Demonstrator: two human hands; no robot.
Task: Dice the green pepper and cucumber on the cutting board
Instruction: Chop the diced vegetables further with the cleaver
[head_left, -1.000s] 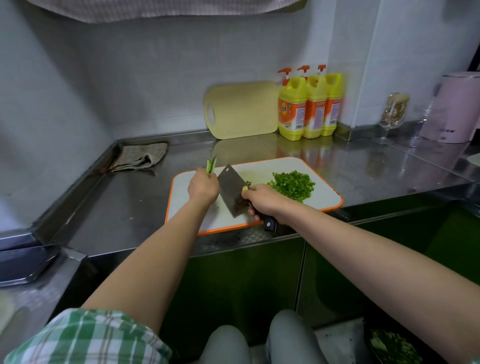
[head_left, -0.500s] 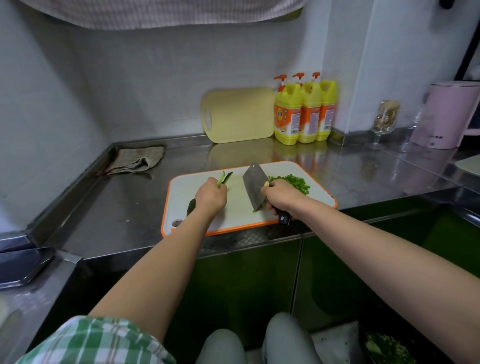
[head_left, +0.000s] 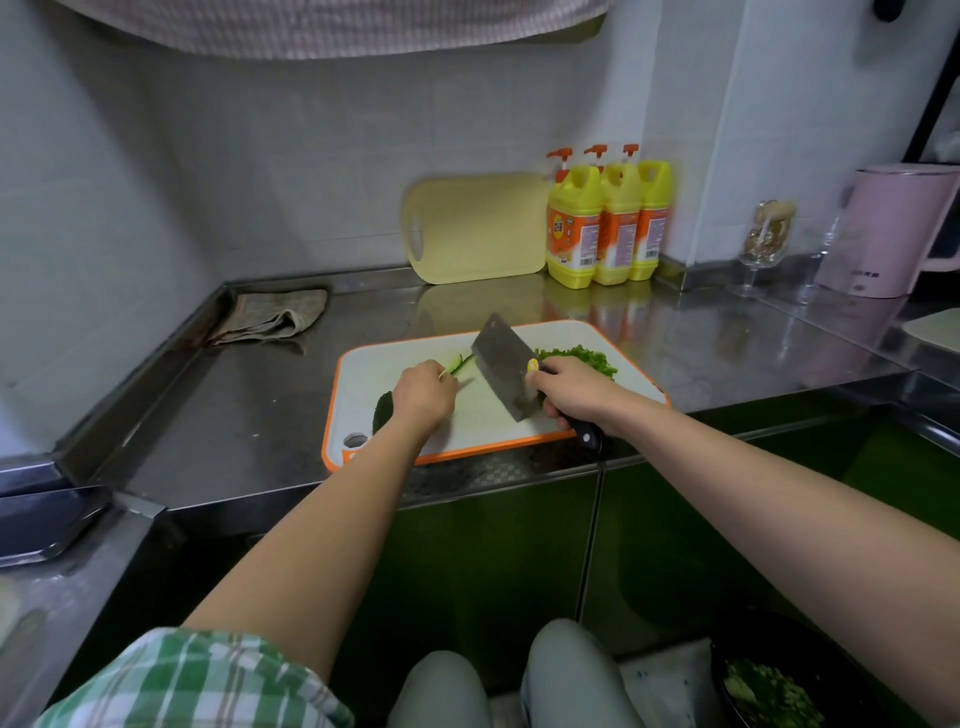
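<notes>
View from a head-worn camera, looking down at a white cutting board (head_left: 363, 374) with an orange rim on a stainless steel counter (head_left: 234, 415). Take the board as a clock face, with 12 o'clock pointing at the back wall. The left hand (head_left: 423, 397) sits near the centre, slightly toward 9 o'clock, its fingers curled and pinching thin cucumber strips (head_left: 460, 364) that stick out toward 12 o'clock. A dark green piece (head_left: 383, 410) lies on the board at 8 o'clock, partly hidden by the left wrist. The right hand (head_left: 571, 392), at about 4 o'clock, is clenched around the black handle of a cleaver (head_left: 501, 364). Its broad blade is tilted, with the edge angled down toward the board just right of the strips. A pile of diced green pepper (head_left: 587, 357) rests at 2 o'clock, partly behind the right hand. Beyond the board at 12 o'clock, a pale yellow cutting board (head_left: 478, 228) leans on the tiled wall, with three yellow dish soap bottles (head_left: 605, 228) touching its right side. A folded cloth (head_left: 270, 317) lies at 10 o'clock in the counter's corner. Far out at 2 o'clock stand a stemmed glass (head_left: 769, 239) and a pink kettle (head_left: 893, 234). At 5 o'clock, below counter level, a dark bowl (head_left: 727, 649) holds chopped greens.
</notes>
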